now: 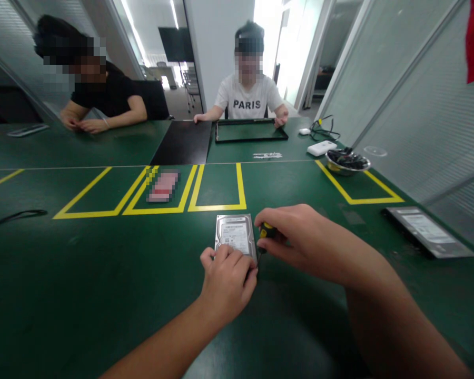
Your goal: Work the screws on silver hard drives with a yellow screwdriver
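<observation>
While your left hand (229, 281) curls over and grips the lower end of the hard drive (234, 234) near the centre of the frame, your right hand (298, 237) pinches a yellow-and-black screwdriver (267, 230) that slants down beside the drive's right edge.

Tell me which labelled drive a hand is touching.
The silver drive under the left hand; the other drive lies untouched, far to the right.
</observation>
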`<state>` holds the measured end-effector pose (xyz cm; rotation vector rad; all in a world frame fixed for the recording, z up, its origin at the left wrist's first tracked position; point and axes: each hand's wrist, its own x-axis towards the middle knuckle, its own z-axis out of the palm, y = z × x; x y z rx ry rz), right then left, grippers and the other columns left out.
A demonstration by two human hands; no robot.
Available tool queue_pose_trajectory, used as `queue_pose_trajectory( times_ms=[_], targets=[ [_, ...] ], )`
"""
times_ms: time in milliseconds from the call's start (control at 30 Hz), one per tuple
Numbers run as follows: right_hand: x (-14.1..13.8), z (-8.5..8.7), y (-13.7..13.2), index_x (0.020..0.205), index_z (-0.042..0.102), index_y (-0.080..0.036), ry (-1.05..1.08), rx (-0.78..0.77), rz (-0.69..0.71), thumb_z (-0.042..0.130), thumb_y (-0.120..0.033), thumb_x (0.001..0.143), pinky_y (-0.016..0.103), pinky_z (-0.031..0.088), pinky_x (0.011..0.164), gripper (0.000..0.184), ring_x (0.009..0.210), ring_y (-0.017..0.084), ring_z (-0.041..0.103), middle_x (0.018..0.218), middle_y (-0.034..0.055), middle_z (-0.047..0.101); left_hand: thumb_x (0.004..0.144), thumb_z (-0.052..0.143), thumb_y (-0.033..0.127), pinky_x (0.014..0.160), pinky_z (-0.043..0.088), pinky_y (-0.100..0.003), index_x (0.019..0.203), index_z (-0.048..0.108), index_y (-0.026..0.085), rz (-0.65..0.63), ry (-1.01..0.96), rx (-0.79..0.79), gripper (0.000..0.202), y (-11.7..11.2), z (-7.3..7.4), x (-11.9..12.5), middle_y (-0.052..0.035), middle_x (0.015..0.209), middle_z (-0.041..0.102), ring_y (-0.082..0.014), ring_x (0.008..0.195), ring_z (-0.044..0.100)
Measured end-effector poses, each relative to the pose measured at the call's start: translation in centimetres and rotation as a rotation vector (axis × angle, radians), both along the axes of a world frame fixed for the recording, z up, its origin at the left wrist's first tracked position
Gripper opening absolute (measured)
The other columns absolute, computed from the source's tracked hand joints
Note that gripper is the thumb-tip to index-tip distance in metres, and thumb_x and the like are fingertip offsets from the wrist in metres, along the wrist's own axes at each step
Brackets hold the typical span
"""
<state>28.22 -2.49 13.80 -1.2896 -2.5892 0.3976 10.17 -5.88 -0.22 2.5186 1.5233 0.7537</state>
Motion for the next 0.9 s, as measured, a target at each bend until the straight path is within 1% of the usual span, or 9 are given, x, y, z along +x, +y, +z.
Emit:
queue_pose_trajectory(
  times_ms=[67, 233, 700, 900],
  targets=[
    [0.0, 0.0, 0.1, 0.094, 0.061, -0.016, 0.001, -0.002, -0.007, 0.061, -0.018, 0.088, 0.025, 0.031, 0.058, 0.007, 0.065, 0.012, 0.053, 0.079, 0.0011, 0.063, 0.088, 0.063, 0.028, 0.080, 0.022, -0.046, 0.082, 0.066, 0.025, -0.002, -0.003, -0.005, 0.007, 0.0, 0.0, 0.0, -0.0032, 0.083, 0.071, -0.0262, 0.091, 0.054],
    [0.2, -0.3, 0.4, 0.095, 0.062, -0.016, 0.007, 0.004, -0.020, 0.061, -0.019, 0.087, 0.025, 0.032, 0.059, 0.008, 0.066, 0.012, 0.053, 0.078, 0.0009, 0.062, 0.088, 0.063, 0.027, 0.081, 0.022, -0.046, 0.082, 0.065, 0.026, -0.003, -0.011, -0.011, 0.007, 0.0, 0.0, 0.0, -0.0006, 0.083, 0.071, -0.0258, 0.091, 0.054],
    [0.7, -0.9, 1.2, 0.098, 0.062, -0.016, 0.020, 0.044, -0.041, 0.060, -0.022, 0.089, 0.025, 0.034, 0.061, 0.012, 0.067, 0.012, 0.056, 0.079, 0.0010, 0.063, 0.088, 0.063, 0.028, 0.081, 0.022, -0.046, 0.082, 0.066, 0.025, -0.011, -0.007, -0.004, 0.008, 0.0, -0.3, -0.1, -0.0029, 0.082, 0.071, -0.0259, 0.091, 0.054],
    [0.8, -0.6, 1.1, 0.099, 0.063, -0.016, 0.033, 0.041, -0.061, 0.060, -0.023, 0.088, 0.025, 0.036, 0.063, 0.013, 0.069, 0.013, 0.058, 0.078, 0.0009, 0.064, 0.087, 0.064, 0.027, 0.081, 0.021, -0.046, 0.082, 0.065, 0.027, -0.005, -0.010, -0.001, 0.005, 0.0, -0.3, -0.1, 0.0008, 0.082, 0.070, -0.0251, 0.091, 0.054]
  ],
)
